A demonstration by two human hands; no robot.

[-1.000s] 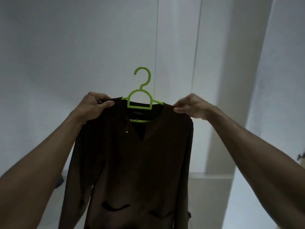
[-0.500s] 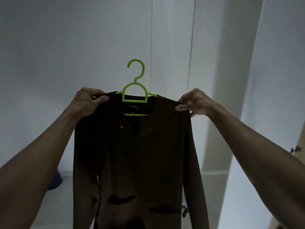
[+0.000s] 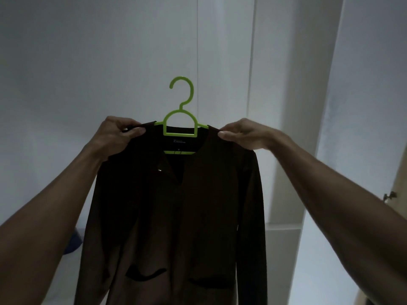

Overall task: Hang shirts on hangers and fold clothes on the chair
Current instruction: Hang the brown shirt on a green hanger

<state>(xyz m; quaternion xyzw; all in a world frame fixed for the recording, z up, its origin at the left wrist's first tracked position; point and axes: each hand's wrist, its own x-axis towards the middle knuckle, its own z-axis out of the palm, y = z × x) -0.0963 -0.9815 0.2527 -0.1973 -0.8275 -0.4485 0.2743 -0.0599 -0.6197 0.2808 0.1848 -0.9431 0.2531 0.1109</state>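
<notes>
A dark brown long-sleeved shirt (image 3: 176, 216) hangs in front of me on a bright green plastic hanger (image 3: 180, 119), whose hook points up free in the air. My left hand (image 3: 116, 135) pinches the shirt's left shoulder over the hanger's arm. At the other shoulder, my right hand (image 3: 244, 134) grips the cloth, thumb tip forward. Both arms are stretched out and raised. The hanger's ends are hidden under the cloth, and the shirt's hem runs off the bottom of the view.
White wall panels or cupboard doors (image 3: 132, 62) fill the background, with a pillar (image 3: 293, 106) at the right and a low ledge (image 3: 284, 227) behind the shirt. A blue object (image 3: 72, 243) shows low left. A wooden door edge with a metal fitting (image 3: 389, 197) is at far right.
The shirt on its hanger has shifted slightly within the view and hangs straighter. Both hands keep hold of the shoulders; the right hand's grip sits flatter on the shoulder now.
</notes>
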